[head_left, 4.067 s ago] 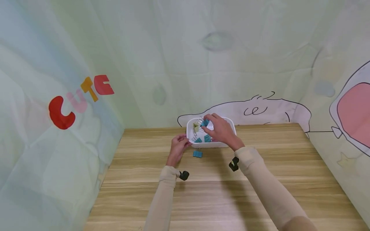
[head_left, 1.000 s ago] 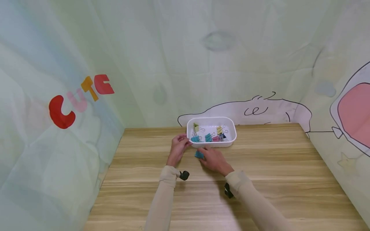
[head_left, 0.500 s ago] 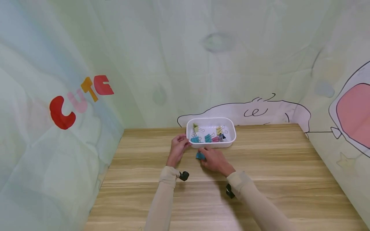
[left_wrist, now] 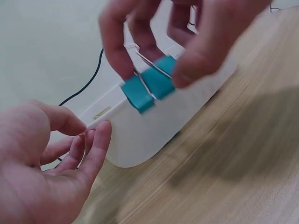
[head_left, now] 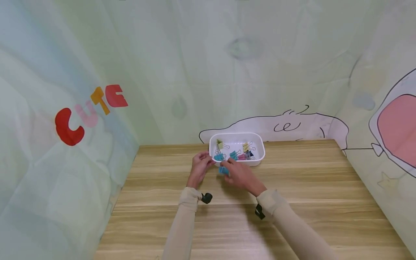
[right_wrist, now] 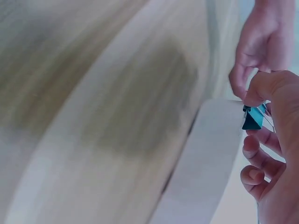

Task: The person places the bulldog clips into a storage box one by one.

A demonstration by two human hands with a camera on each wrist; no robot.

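My right hand (head_left: 242, 174) pinches a teal binder clip (left_wrist: 148, 84) between thumb and fingers, just in front of the white plastic box. In the left wrist view the clip's wire handles show, and it overlaps the near wall of the box (left_wrist: 145, 135). My left hand (head_left: 199, 167) pinches the box's front left corner at the rim, thumb on one side and fingertips on the other. Inside the box (head_left: 256, 136) lie several binder clips: two teal ones, a yellow clip (head_left: 246, 147), an olive clip (head_left: 220, 143), a pink clip (head_left: 241, 157) and a dark one.
The box stands at the back edge of the wooden table (head_left: 169, 224), close to a printed fabric backdrop (head_left: 182, 72). Fabric also hangs along the left and right sides. Each wrist carries a small black camera, such as the left one (head_left: 206, 198).
My right hand was over the box earlier, then came down to the teal clip on the table. Now the clip is raised from the tabletop. My left hand has stayed at the box corner.
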